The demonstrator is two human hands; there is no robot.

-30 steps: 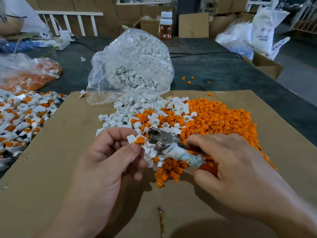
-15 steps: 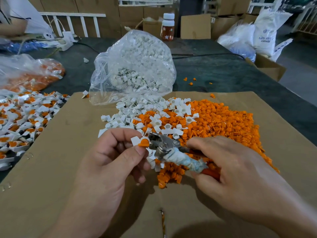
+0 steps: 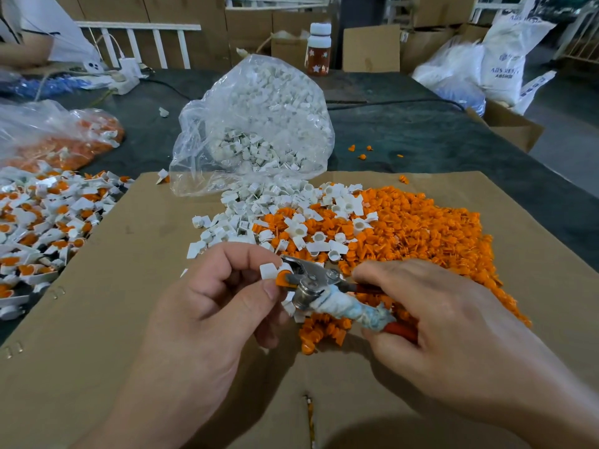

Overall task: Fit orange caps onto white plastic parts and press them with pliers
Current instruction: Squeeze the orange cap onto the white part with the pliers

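My left hand (image 3: 210, 306) pinches a small white plastic part (image 3: 269, 271) with an orange cap (image 3: 281, 279) on it, between thumb and forefinger. My right hand (image 3: 431, 322) grips the handles of the pliers (image 3: 311, 281), one handle wrapped in whitish tape, the other red. The plier jaws sit around the orange cap. Behind the hands lies a big heap of loose orange caps (image 3: 421, 228) with loose white parts (image 3: 259, 215) mixed in on its left side.
A clear bag of white parts (image 3: 259, 124) lies open beyond the heap. Finished capped parts (image 3: 42, 222) are piled at the left, with a bag of orange pieces (image 3: 58, 140) behind. All rests on a cardboard sheet (image 3: 113, 286) over a dark table. A bottle (image 3: 319, 48) stands far back.
The pliers moved left and their jaws have come onto the orange cap in my left hand. Both hands stayed in roughly the same place.
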